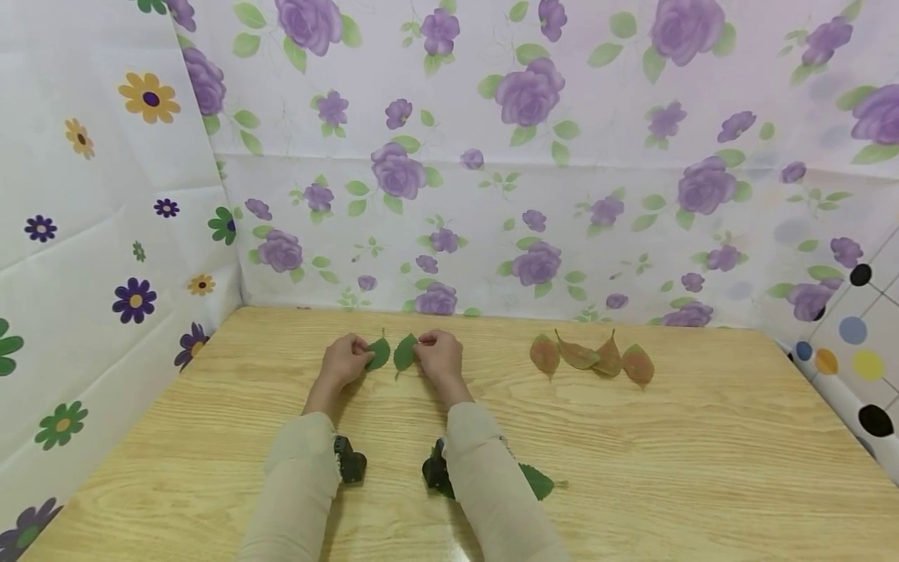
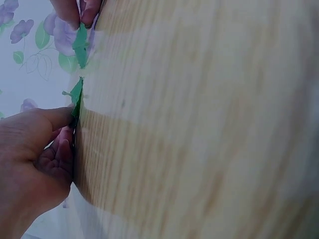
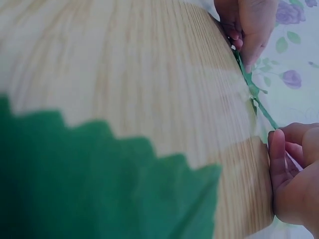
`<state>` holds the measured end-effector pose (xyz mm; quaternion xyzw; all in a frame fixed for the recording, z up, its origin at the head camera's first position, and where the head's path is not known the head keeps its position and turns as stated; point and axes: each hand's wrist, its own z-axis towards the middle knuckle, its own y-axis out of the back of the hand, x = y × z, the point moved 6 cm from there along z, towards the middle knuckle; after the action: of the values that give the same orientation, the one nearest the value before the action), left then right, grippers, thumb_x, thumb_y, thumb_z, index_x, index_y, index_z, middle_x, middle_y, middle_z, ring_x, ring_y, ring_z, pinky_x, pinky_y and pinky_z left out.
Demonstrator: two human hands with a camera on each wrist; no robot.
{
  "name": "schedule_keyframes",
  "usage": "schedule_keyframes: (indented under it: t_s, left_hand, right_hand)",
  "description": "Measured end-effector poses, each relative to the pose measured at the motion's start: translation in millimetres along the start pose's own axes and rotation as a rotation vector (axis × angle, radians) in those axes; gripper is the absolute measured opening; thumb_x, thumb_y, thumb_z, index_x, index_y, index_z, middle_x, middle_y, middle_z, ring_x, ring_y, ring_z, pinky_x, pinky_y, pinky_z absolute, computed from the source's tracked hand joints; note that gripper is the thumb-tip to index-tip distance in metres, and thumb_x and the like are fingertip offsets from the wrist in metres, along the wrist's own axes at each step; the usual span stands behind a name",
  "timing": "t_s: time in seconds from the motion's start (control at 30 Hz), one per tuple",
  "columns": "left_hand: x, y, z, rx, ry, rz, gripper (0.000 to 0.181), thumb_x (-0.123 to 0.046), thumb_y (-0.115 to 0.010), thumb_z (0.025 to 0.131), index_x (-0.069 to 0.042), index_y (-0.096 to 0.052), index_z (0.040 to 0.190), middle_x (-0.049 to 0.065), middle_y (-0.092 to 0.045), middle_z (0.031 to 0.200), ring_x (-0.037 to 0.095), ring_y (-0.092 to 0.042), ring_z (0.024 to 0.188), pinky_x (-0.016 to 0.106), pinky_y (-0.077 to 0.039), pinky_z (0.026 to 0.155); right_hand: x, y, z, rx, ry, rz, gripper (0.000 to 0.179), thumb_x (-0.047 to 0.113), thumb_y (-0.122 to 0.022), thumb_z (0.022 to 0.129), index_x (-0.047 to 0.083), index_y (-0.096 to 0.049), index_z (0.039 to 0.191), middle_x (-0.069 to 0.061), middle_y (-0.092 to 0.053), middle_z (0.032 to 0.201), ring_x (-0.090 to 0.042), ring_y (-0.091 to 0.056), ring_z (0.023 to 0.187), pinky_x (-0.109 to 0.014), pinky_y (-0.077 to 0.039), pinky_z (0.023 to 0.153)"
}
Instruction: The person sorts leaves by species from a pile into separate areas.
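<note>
My left hand [image 1: 346,361] pinches a green leaf [image 1: 379,354] with toothed edges near the back of the table, its stem pointing away. Beside it, my right hand [image 1: 441,357] holds a second green leaf [image 1: 405,353] between thumb and fingers, stem toward me. A small gap separates the two leaves in the head view. In the left wrist view, the left thumb presses its leaf [image 2: 76,94] close to the wood. Another green leaf [image 1: 537,481] lies partly hidden under my right forearm; a toothed green leaf [image 3: 99,184] fills the near corner of the right wrist view.
Several reddish-brown leaves [image 1: 578,355] lie in a row at the back right of the wooden table [image 1: 674,453]. A flowered cloth [image 1: 463,211] stands behind the table's back edge, and another patterned sheet [image 1: 91,234] hangs at the left. Each wrist carries a black camera [image 1: 349,462].
</note>
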<state>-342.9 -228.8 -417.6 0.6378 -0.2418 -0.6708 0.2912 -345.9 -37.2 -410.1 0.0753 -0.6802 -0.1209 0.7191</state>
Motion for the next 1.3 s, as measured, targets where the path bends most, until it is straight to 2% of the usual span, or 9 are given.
schedule_keyframes:
  t_s: [0.13, 0.3, 0.6, 0.73, 0.83, 0.97, 1.07, 1.17, 1.3]
  left_hand:
    - [-8.4, 3.4, -7.8, 0.008, 0.040, -0.007, 0.019, -0.009, -0.063, 0.093, 0.006, -0.058, 0.102, 0.017, -0.060, 0.092, 0.033, -0.057, 0.088, 0.043, -0.047, 0.080]
    - [-17.9, 6.2, -17.7, 0.002, 0.051, 0.004, 0.019, -0.008, -0.061, 0.095, 0.008, -0.057, 0.104, 0.018, -0.059, 0.093, 0.033, -0.056, 0.089, 0.044, -0.047, 0.080]
    - [-16.4, 4.6, -17.1, -0.002, 0.062, -0.003, 0.020, -0.008, -0.060, 0.095, 0.008, -0.057, 0.106, 0.018, -0.059, 0.094, 0.033, -0.055, 0.090, 0.043, -0.047, 0.081]
    - [-16.0, 5.4, -16.3, -0.002, 0.061, -0.003, 0.021, -0.008, -0.059, 0.096, 0.009, -0.057, 0.107, 0.018, -0.059, 0.095, 0.033, -0.055, 0.091, 0.043, -0.046, 0.082]
    - [-16.7, 4.9, -16.0, -0.002, 0.061, -0.003, 0.021, -0.008, -0.060, 0.095, 0.009, -0.057, 0.107, 0.019, -0.059, 0.097, 0.033, -0.055, 0.092, 0.043, -0.046, 0.083]
    - [-20.4, 2.9, -15.5, 0.001, 0.051, -0.003, 0.021, -0.007, -0.060, 0.095, 0.009, -0.057, 0.107, 0.019, -0.059, 0.097, 0.034, -0.056, 0.093, 0.043, -0.047, 0.083]
    - [-20.9, 2.8, -15.8, -0.007, 0.051, -0.005, 0.021, -0.007, -0.060, 0.095, 0.010, -0.057, 0.106, 0.020, -0.059, 0.096, 0.035, -0.056, 0.093, 0.044, -0.046, 0.084]
    - [-19.7, 3.7, -16.6, -0.022, 0.049, -0.002, 0.021, -0.007, -0.060, 0.095, 0.010, -0.057, 0.106, 0.020, -0.059, 0.096, 0.035, -0.056, 0.092, 0.044, -0.046, 0.084]
    - [-16.5, 3.9, -16.7, -0.036, 0.048, -0.002, 0.021, -0.008, -0.060, 0.095, 0.010, -0.057, 0.105, 0.019, -0.059, 0.095, 0.035, -0.055, 0.092, 0.045, -0.046, 0.084]
  right_hand:
    - [-1.2, 1.1, 0.6, 0.006, 0.001, -0.001, 0.017, 0.002, -0.067, 0.085, -0.005, -0.070, 0.100, -0.012, -0.066, 0.088, -0.012, -0.058, 0.055, -0.021, -0.051, 0.046]
    - [-3.3, 1.8, 1.3, 0.022, -0.008, 0.022, 0.018, 0.003, -0.065, 0.086, -0.005, -0.069, 0.102, -0.012, -0.065, 0.089, -0.016, -0.063, 0.065, -0.021, -0.051, 0.047]
    - [-1.8, 3.3, 0.2, 0.029, 0.029, -0.026, 0.023, 0.003, -0.064, 0.085, -0.005, -0.069, 0.107, -0.012, -0.066, 0.090, -0.012, -0.058, 0.060, -0.020, -0.050, 0.051]
    - [0.2, 3.6, -0.3, 0.065, 0.000, 0.022, 0.027, 0.003, -0.062, 0.086, -0.006, -0.067, 0.111, -0.014, -0.067, 0.095, -0.013, -0.058, 0.060, -0.021, -0.051, 0.053]
    - [3.2, 5.1, 0.6, 0.098, -0.039, 0.060, 0.030, 0.002, -0.060, 0.087, -0.006, -0.065, 0.115, -0.014, -0.067, 0.099, -0.017, -0.060, 0.065, -0.023, -0.052, 0.057]
    - [15.2, 9.1, 5.9, 0.139, -0.052, 0.085, 0.031, 0.004, -0.059, 0.090, -0.005, -0.063, 0.119, -0.014, -0.066, 0.105, -0.027, -0.065, 0.084, -0.031, -0.056, 0.070]
    - [32.2, 11.3, 11.0, 0.194, -0.007, 0.081, 0.030, 0.008, -0.060, 0.093, -0.004, -0.062, 0.120, -0.014, -0.065, 0.111, -0.031, -0.064, 0.098, -0.041, -0.055, 0.081]
    - [53.6, 14.3, 12.3, 0.269, 0.073, 0.041, 0.028, 0.011, -0.059, 0.095, -0.001, -0.063, 0.120, -0.015, -0.065, 0.113, -0.032, -0.063, 0.101, -0.047, -0.053, 0.085]
    - [80.2, 21.7, 6.6, 0.373, 0.189, -0.041, 0.028, 0.014, -0.057, 0.097, 0.001, -0.064, 0.121, -0.018, -0.065, 0.114, -0.032, -0.063, 0.100, -0.038, -0.055, 0.076]
